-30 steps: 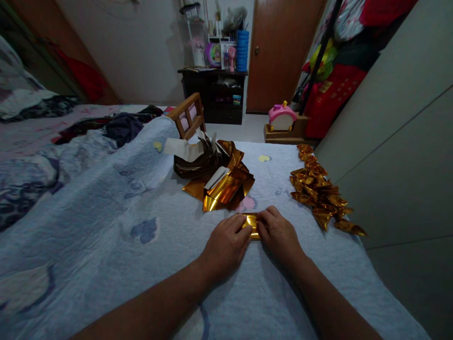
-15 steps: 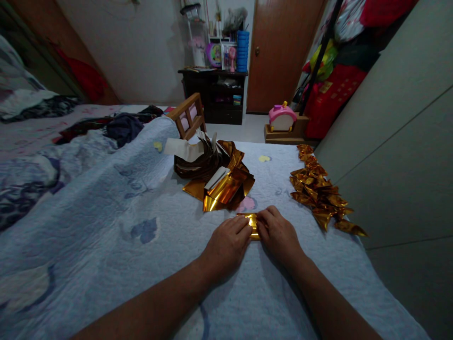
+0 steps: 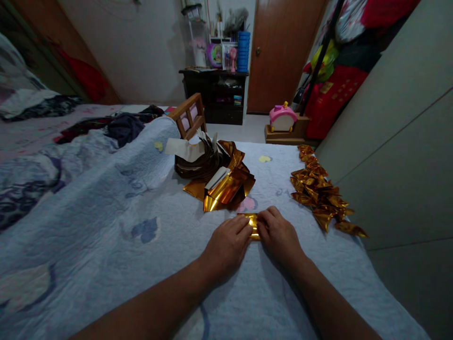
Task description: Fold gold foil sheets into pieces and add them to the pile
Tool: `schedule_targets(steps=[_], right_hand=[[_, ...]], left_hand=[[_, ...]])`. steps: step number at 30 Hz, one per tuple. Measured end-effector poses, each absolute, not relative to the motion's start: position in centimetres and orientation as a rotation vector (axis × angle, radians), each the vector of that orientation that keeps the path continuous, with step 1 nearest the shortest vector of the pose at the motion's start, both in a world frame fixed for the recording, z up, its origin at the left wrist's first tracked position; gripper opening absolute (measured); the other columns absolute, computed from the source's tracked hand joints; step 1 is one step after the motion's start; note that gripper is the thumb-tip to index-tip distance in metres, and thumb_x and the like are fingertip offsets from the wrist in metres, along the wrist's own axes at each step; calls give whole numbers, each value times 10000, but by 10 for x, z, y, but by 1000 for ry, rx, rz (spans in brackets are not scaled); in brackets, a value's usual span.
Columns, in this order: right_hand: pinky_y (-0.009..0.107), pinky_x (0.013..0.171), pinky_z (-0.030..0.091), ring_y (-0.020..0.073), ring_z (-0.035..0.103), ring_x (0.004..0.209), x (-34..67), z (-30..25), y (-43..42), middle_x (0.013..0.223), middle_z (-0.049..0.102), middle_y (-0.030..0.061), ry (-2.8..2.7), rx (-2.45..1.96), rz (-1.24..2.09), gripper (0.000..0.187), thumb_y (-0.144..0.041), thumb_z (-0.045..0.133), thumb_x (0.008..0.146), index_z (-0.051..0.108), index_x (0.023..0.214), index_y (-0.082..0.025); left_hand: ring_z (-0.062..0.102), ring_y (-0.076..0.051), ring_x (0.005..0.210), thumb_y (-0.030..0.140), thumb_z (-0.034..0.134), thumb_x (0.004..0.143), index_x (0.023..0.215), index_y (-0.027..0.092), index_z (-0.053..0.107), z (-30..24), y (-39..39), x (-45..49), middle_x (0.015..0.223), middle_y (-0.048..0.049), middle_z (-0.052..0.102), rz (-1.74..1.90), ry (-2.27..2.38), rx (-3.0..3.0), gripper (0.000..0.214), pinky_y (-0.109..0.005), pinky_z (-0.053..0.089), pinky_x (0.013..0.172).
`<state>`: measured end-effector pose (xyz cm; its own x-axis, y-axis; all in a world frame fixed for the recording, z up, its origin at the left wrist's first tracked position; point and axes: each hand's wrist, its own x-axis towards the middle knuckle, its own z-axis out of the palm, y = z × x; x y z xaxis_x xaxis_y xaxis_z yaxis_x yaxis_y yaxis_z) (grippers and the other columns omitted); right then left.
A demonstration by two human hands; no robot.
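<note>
A small folded piece of gold foil paper (image 3: 252,225) lies on the pale blue quilt (image 3: 116,222) in front of me. My left hand (image 3: 226,245) presses on its left side with curled fingers. My right hand (image 3: 279,236) pinches its right side. Most of the piece is hidden under my fingers. Just beyond it sits a loose stack of gold foil sheets (image 3: 222,186) with a dark bundle of paper (image 3: 196,163) behind.
A row of several folded gold pieces (image 3: 320,193) lies along the quilt's right edge beside a grey cabinet wall (image 3: 396,156). A wooden chair back (image 3: 187,115) stands past the bed. Clothes (image 3: 120,127) lie at the far left. A dark shelf (image 3: 215,92) and door stand at the back.
Both hands stay on the gold piece; the fingers have shifted only slightly.
</note>
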<state>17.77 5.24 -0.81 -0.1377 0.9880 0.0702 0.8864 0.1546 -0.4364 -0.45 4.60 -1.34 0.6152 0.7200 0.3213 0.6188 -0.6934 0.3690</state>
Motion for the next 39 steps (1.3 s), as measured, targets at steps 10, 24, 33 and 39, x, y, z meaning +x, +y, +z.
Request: schedule_targets(steps=[10, 24, 33, 39], right_hand=[[266, 695, 415, 161, 602, 817, 179, -9, 53, 978, 596, 32, -2095, -1786, 406, 115, -164, 524, 944, 635, 948, -193], [278, 747, 440, 185, 583, 844, 182, -14, 54, 934, 596, 50, -2005, -1688, 397, 132, -114, 502, 886, 599, 909, -201], [275, 746, 431, 179, 578, 850, 181, -12, 54, 938, 600, 48, -2028, -1696, 405, 124, -115, 508, 898, 604, 895, -193], [273, 719, 425, 169, 565, 808, 181, -12, 52, 895, 594, 37, -2046, -1690, 372, 151, -134, 492, 918, 610, 853, -201]], left_hand=[[610, -267, 1113, 172, 571, 960, 1120, 160, 653, -14, 46, -4, 1197, -110, 694, 693, 1156, 2680, 180, -469, 561, 958], [603, -273, 1148, 169, 560, 962, 1121, 161, 653, -12, 45, -5, 1212, -114, 689, 688, 1142, 2672, 185, -472, 554, 975], [603, -277, 1173, 167, 575, 956, 1142, 155, 649, -15, 46, -5, 1228, -114, 686, 691, 1138, 2661, 201, -480, 546, 990], [595, -277, 1184, 174, 572, 957, 1145, 163, 645, -13, 46, -6, 1237, -109, 680, 677, 1135, 2639, 202, -480, 538, 1004]])
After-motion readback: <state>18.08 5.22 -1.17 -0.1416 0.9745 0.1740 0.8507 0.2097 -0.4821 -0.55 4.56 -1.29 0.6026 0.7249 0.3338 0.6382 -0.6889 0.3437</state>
